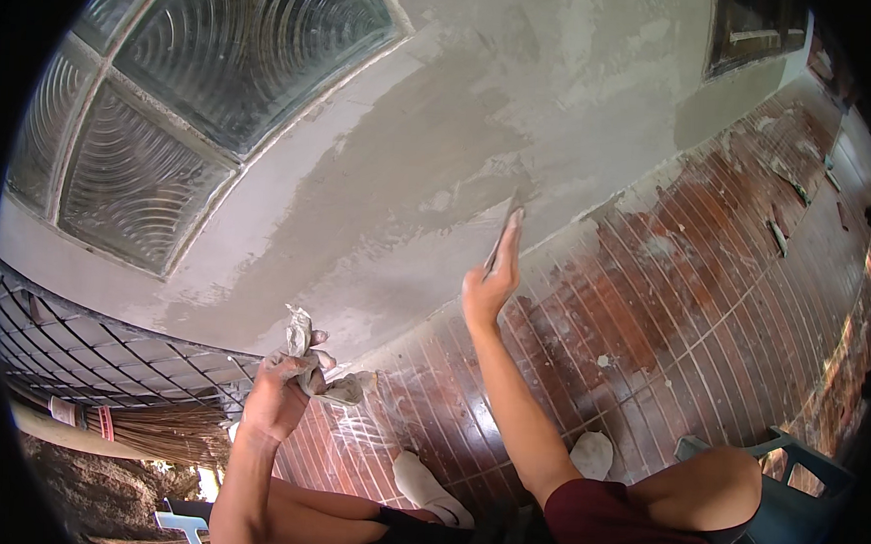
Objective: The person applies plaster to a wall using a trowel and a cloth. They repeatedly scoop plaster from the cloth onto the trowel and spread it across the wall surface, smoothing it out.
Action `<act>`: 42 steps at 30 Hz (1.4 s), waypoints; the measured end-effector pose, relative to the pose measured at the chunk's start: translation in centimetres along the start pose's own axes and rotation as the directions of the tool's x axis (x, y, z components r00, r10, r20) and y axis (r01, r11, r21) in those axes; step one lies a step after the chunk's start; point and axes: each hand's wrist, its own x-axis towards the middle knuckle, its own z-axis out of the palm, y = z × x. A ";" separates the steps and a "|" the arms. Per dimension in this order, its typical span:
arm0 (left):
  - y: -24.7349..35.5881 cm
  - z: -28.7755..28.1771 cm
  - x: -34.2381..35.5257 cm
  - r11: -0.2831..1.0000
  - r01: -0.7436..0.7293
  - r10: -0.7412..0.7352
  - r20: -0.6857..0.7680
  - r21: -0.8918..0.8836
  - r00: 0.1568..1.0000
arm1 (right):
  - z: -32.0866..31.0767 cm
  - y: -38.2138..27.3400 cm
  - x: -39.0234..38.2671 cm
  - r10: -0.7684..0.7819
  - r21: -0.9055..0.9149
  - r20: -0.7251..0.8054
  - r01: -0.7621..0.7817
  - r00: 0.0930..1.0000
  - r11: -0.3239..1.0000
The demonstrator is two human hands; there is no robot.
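My right hand (489, 292) is raised at the grey plastered wall (598, 114), its fingers closed on a thin putty knife (512, 201). The blade shows almost edge-on, by a darker damp-looking band of plaster (401, 164). Lower left, my left hand (277, 393) grips a crumpled, plaster-smeared grey piece (343, 390), perhaps a rag or sheet. Parts of it stick out above and to the right of the fingers. Grey smears coat those fingers, and this hand is apart from the wall.
A glass-block window (251, 55) is at upper left, above a black lattice (92, 340) and a straw broom (166, 430). Red-brown tiles (638, 310) with pale splatter run along the wall's foot. A dark green plastic chair (800, 502) is at lower right.
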 end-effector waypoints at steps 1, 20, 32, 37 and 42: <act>0.0 0.0 -0.1 1.000 -0.017 0.017 0.036 -0.013 0.999 | 0.1 0.8 2.7 0.035 -0.055 -0.088 -0.040 0.995 0.998; 1.2 0.8 2.1 0.993 -0.079 0.076 0.037 0.091 0.996 | 1.2 -2.2 -6.3 0.036 0.140 0.201 -0.065 0.979 0.988; 0.5 -2.8 0.4 0.984 -0.129 0.126 0.034 0.121 0.991 | 7.3 -2.0 3.4 0.008 -0.022 -0.066 -0.010 0.998 1.000; 0.7 -2.2 2.5 0.970 -0.164 0.149 0.093 0.181 0.984 | 5.8 -3.6 -5.7 -0.332 0.103 0.297 0.316 0.895 0.943; 1.2 0.1 3.6 0.959 -0.101 0.061 0.156 0.266 0.986 | 0.9 -3.3 -11.1 0.080 0.194 0.370 -0.161 0.926 0.968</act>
